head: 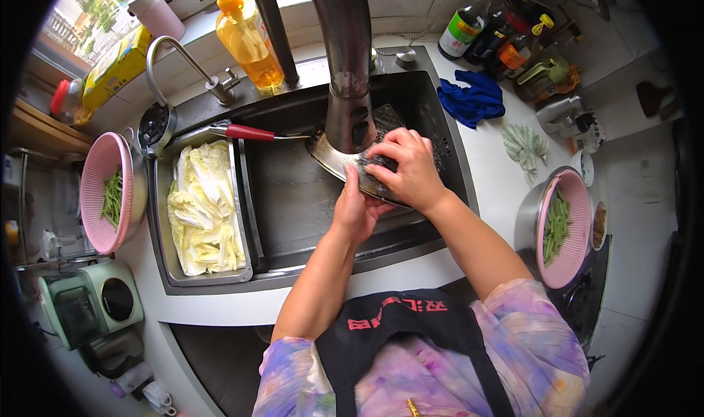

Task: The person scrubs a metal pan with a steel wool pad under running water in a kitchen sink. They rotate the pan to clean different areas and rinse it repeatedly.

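Observation:
Over the dark kitchen sink [297, 208], my left hand [358, 208] grips the near edge of a wok or pan [330, 161] with whitish suds or residue on it, thumb on top. Against its surface my right hand [410, 166] presses a dark scouring pad [385, 163], its fingers curled round it. The pull-down faucet head [352, 122] hangs just above the pan and hides part of it. A red handle [250, 132] with a metal shank reaches from the left towards the pan; whether it belongs to the pan cannot be told.
Left in the sink sits a metal tray [242, 271] of napa cabbage [206, 208]. Pink colanders of green beans stand at left [91, 191] and right [580, 230]. Behind are a small tap [220, 89] and a soap bottle [247, 43]; a blue cloth [472, 99] and sauce bottles [467, 29] lie right.

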The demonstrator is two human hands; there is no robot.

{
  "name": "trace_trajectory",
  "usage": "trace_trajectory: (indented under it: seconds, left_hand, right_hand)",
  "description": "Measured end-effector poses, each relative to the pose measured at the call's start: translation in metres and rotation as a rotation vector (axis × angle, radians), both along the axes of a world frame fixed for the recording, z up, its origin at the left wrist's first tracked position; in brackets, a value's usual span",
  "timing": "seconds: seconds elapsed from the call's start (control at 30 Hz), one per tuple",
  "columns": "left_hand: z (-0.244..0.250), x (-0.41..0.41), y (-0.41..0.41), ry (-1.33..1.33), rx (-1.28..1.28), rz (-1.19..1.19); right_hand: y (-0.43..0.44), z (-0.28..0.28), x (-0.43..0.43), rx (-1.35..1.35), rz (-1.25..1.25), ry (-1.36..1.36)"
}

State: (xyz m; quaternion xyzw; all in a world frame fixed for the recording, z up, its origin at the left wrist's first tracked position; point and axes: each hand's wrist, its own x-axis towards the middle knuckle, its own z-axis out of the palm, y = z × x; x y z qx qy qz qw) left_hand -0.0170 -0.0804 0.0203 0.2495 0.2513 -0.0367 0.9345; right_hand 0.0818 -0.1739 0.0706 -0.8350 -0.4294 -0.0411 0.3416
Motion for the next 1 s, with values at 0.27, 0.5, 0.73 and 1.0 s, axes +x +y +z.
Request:
trace_trajectory:
  seconds: [0.27,0.5,0.73,1.0]
  left_hand:
    - [0.002,0.012,0.012,-0.076,-0.113,0.163]
    - [0.002,0.024,0.01,-0.177,-0.173,0.251]
    - [0.001,0.034,0.007,-0.416,-0.309,0.432]
    - [-0.004,0.041,-0.003,-0.603,-0.424,0.429]
  right_hand:
    - [-0.049,-0.001,-0.003,-0.071,-0.079,0.184]
    - [0.003,0.006,0.025,-0.109,-0.01,0.229]
    - [-0.012,0.011,0.038,-0.15,0.171,0.236]
    - [0.04,0.017,0.041,-0.165,0.287,0.427]
